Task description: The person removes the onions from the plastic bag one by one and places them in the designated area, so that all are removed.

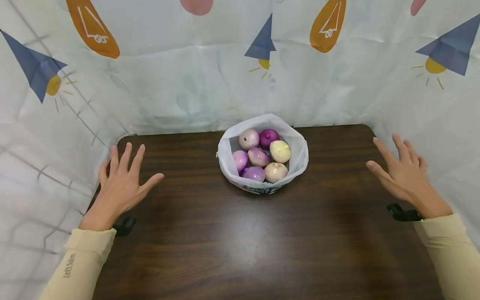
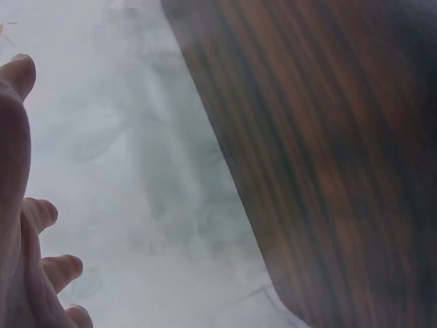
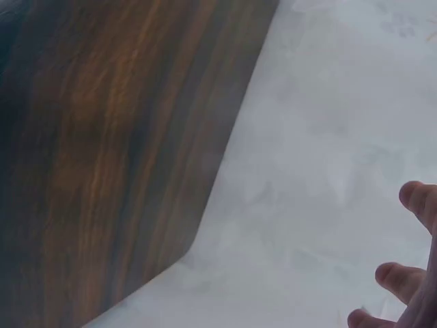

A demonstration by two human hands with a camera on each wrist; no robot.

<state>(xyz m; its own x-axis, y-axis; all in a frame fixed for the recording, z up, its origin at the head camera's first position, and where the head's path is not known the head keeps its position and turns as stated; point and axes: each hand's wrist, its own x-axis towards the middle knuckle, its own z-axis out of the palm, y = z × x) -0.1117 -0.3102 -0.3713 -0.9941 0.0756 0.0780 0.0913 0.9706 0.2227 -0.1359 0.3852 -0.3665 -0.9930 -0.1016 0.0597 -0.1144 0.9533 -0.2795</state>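
Near the back middle of the dark wooden table (image 1: pixel 240 233) stands a white bag (image 1: pixel 227 160) with its rim spread wide. Several onions lie inside it, among them a dark purple onion (image 1: pixel 269 137), a pale yellow onion (image 1: pixel 280 151) and a lilac onion (image 1: pixel 253 173). My left hand (image 1: pixel 121 183) is spread over the table's left edge, far from the bag and holding nothing. On the opposite side my right hand (image 1: pixel 405 175) has its fingers apart near the right edge, also holding nothing. Only fingertips of each hand show in the wrist views.
A white printed curtain (image 1: pixel 161 83) hangs behind the table and along both sides. The table's rounded back corners meet it closely. A dark wrist strap (image 1: pixel 403 212) sits on the right wrist, and a dark device (image 1: pixel 125 226) on the left.
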